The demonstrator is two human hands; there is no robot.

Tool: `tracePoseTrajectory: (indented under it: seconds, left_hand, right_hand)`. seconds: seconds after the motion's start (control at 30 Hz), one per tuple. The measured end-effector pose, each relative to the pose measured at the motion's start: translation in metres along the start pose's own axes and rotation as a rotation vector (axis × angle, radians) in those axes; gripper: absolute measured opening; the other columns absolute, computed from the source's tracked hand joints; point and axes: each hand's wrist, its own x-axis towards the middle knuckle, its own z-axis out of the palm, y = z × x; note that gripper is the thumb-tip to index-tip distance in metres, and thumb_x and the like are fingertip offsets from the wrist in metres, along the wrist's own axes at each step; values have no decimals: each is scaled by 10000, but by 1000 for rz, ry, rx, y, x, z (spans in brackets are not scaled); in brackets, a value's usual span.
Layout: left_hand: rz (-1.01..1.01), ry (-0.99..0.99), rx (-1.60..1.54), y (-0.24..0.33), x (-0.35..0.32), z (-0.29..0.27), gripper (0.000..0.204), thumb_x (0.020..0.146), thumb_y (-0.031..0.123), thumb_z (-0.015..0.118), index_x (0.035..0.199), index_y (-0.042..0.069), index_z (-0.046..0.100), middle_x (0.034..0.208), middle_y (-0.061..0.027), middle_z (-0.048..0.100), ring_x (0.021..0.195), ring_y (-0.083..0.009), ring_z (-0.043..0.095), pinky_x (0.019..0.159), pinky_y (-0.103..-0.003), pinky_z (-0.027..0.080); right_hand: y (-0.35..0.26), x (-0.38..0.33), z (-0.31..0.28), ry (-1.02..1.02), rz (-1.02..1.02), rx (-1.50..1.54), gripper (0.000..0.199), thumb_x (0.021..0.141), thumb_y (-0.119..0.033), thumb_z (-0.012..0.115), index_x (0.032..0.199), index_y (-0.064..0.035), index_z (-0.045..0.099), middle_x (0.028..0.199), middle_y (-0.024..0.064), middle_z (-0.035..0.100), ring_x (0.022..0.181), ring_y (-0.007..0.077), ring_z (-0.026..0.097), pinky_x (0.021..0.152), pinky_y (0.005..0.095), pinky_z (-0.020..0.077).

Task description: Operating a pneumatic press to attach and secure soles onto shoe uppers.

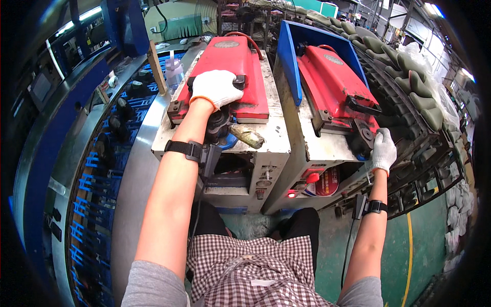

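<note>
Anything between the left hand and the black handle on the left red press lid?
Nothing visible. The left hand already lies on the black handle of the left red lid. The right hand rests on the front corner of the right machine.

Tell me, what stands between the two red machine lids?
In the head view, an upright blue panel stands between the left red lid and the right red lid, on the grey machine top.
</note>
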Motion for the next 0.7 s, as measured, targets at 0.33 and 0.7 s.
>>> tracePoseTrajectory:
  seconds: [0.33,0.7]
  left_hand:
    - [96,-210,-41,-9,-1,-24,699,845,714,615,1145,101,767,1202,-189,743,1127,-367,695,996,-437,518]
    - [187,-369,-134,-17,8,-32,702,926,648,538,1258,58,722,1298,-201,706,1207,-369,665,1071,-437,479]
  right_hand:
    - [-181,-84,10,-215,-500,842,260,1030,-170,612,1222,-30,716,1192,107,743,1077,238,691,1043,401,506]
    - [-319,-232,-20,-1227,-24,1428,437,1122,-275,433,1529,-118,456,834,0,535,657,56,474,557,232,452]
